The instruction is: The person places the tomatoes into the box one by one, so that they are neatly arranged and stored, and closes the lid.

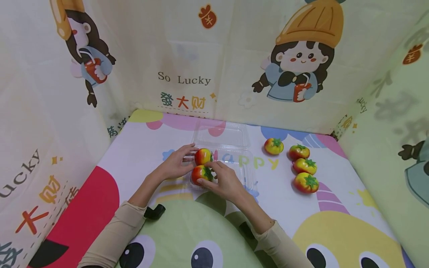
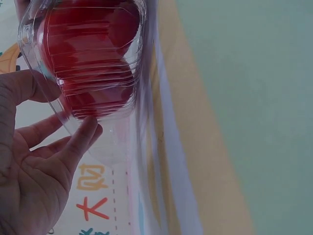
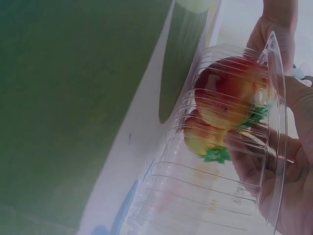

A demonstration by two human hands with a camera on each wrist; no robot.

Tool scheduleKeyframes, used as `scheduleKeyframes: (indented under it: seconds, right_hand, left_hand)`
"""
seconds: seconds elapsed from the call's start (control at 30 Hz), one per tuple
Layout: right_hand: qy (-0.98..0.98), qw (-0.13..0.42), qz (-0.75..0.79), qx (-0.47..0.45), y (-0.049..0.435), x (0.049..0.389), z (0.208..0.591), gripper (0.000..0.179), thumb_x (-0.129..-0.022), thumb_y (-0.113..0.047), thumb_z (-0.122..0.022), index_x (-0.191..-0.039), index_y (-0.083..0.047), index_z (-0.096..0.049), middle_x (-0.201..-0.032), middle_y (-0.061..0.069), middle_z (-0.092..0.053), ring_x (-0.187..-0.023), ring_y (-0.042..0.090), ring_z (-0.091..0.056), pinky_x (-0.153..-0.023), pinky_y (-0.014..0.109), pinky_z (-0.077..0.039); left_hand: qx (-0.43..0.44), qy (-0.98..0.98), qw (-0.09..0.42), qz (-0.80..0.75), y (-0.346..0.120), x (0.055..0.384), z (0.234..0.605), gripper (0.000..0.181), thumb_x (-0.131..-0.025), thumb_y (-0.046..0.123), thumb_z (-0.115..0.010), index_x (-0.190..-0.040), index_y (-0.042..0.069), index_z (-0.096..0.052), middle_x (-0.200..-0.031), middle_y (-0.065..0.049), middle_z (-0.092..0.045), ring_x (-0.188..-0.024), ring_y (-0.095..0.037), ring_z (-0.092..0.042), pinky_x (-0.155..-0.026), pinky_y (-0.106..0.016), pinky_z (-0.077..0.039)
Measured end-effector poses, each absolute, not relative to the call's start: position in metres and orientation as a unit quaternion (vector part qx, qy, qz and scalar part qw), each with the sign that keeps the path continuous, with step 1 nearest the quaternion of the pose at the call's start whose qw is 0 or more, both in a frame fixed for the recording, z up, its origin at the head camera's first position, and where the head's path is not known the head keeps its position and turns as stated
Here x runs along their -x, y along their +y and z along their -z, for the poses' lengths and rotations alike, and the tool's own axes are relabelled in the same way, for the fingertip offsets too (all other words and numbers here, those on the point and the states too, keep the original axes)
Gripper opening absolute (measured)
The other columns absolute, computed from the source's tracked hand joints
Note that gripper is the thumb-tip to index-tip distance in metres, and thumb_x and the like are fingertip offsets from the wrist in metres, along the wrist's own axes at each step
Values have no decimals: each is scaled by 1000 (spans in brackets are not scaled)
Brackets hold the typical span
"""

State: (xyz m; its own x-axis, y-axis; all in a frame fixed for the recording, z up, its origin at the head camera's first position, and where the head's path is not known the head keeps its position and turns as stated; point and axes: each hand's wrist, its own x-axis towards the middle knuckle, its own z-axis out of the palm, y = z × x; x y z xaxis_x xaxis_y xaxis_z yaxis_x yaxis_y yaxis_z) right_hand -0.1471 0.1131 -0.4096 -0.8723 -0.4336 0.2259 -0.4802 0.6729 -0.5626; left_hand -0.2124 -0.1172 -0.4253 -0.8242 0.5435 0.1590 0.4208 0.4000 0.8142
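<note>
Two red-and-yellow tomatoes with green leafy tops lie at the left end of a clear plastic box, the far tomato [image 1: 202,156] behind the near tomato [image 1: 199,174]. My left hand [image 1: 176,162] is beside the box's left end, its fingers loosely extended near the far tomato. In the left wrist view its fingertips [image 2: 89,126] touch or nearly touch the ridged box wall [image 2: 98,81]. The right hand [image 1: 227,181] reaches over the box [image 1: 239,175] and pinches the near tomato between thumb and fingers. From the right wrist view, one fingertip [image 3: 234,141] lies between the tomatoes.
The box's clear lid [image 1: 221,134] lies opened toward the back. To the right are several more tomatoes: one alone [image 1: 273,146] and a row ending with the nearest [image 1: 306,182]. Printed cloth walls [image 1: 228,93] enclose the table at the back and sides.
</note>
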Motion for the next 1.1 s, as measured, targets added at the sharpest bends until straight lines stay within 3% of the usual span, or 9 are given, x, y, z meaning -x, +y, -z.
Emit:
scheduleKeyframes:
  seconds: [0.5, 0.77, 1.1]
  right_hand:
    - [-909, 76, -320, -255, 124, 145, 407, 52, -89, -39, -78, -130, -9, -66, -123, 7, -71, -99, 24, -68, -80, 35, -62]
    - [-912, 82, -321, -242, 135, 146, 405, 53, -90, -33, -78, -132, -4, -64, -123, 14, -70, -103, 30, -69, -80, 40, -63]
    - [-914, 104, -320, -227, 154, 152, 406, 47, -89, -30, -80, -128, -6, -66, -118, 14, -71, -100, 34, -70, -80, 43, -63]
  left_hand:
    - [-289, 828, 71, -475, -117, 212, 424, 60, -93, 2, -66, -148, -3, -46, -162, -25, -31, -133, -42, -55, -104, -49, -51]
    - [-289, 830, 69, -472, -117, 212, 425, 58, -93, 2, -65, -148, -4, -46, -162, -24, -31, -132, -42, -55, -104, -49, -51]
    - [-287, 831, 68, -472, -116, 212, 425, 58, -93, 2, -64, -148, -3, -46, -162, -22, -32, -132, -41, -55, -105, -49, -51]
